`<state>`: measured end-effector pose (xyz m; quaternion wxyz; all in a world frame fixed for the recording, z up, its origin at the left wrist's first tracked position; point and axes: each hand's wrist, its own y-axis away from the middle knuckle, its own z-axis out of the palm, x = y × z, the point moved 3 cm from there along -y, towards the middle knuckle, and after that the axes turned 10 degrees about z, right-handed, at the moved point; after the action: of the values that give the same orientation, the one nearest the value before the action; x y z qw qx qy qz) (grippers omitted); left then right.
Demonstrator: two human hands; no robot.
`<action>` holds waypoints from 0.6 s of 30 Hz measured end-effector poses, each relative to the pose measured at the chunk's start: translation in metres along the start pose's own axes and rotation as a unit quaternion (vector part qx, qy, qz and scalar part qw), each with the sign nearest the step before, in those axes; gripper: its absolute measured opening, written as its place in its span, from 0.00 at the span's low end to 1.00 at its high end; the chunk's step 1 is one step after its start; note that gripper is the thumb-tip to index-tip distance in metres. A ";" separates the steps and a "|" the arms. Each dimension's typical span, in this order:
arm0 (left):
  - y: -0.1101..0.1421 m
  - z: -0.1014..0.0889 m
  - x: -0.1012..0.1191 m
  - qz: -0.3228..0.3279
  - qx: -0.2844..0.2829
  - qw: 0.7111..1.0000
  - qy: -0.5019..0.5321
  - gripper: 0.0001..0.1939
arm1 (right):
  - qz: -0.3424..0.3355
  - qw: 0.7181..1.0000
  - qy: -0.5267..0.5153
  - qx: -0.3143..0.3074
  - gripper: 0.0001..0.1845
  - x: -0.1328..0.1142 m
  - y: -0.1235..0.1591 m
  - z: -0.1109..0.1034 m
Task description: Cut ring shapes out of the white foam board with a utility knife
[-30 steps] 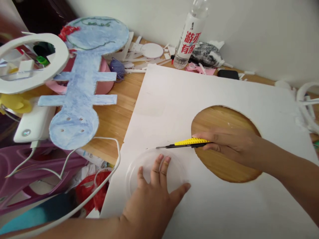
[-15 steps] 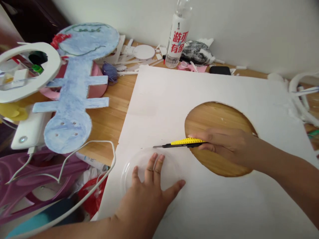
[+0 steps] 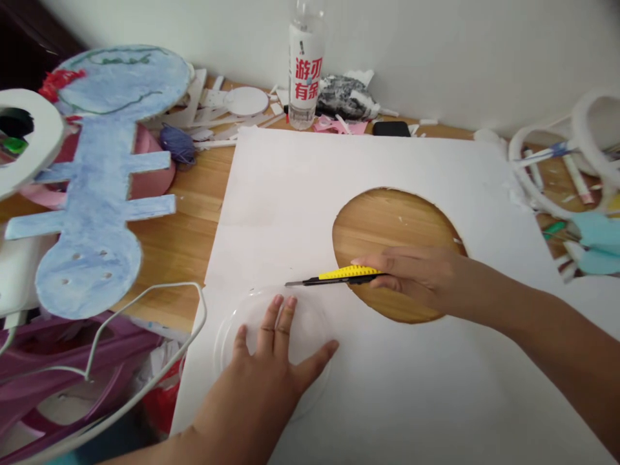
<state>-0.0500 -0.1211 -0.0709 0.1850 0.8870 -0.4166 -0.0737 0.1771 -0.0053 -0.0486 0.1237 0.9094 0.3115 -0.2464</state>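
Observation:
A large white board [image 3: 387, 400] lies on the wooden table, with a round hole cut through it. On its left part rests a clear round plastic lid [image 3: 310, 323]. My left hand [image 3: 264, 368] presses down on the lid, fingers spread flat. My right hand [image 3: 411, 278] is closed around a yellow and black utility knife [image 3: 346, 274]. The knife's blade points left, and its tip sits at the lid's far edge, against the board. Part of the lid is hidden under my left hand.
A blue-painted cutout figure [image 3: 104, 174] stands at the left, near a white cable [image 3: 201, 303]. Behind the board are a plastic bottle [image 3: 305, 77], purple yarn [image 3: 177, 143] and white scraps. White rings [image 3: 526, 174] and a light blue mask [image 3: 598, 242] lie at the right.
The view has swung to the right, so everything appears further left. Both hands keep nearly the same pose, with the knife tip still at the lid's edge.

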 end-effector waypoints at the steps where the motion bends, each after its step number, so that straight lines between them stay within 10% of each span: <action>1: 0.000 -0.001 -0.001 0.002 -0.009 1.000 -0.001 0.40 | -0.006 1.000 0.008 -0.003 0.21 -0.001 0.002 0.000; 18: -0.004 0.013 0.000 -0.020 -0.068 0.997 -0.007 0.39 | 0.117 0.993 -0.021 0.017 0.21 -0.016 0.053 0.026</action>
<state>-0.0507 -0.1227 -0.0842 0.2405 0.8798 -0.3945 -0.1116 0.1895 -0.0642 -0.0586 0.1428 0.9362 0.1958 -0.2545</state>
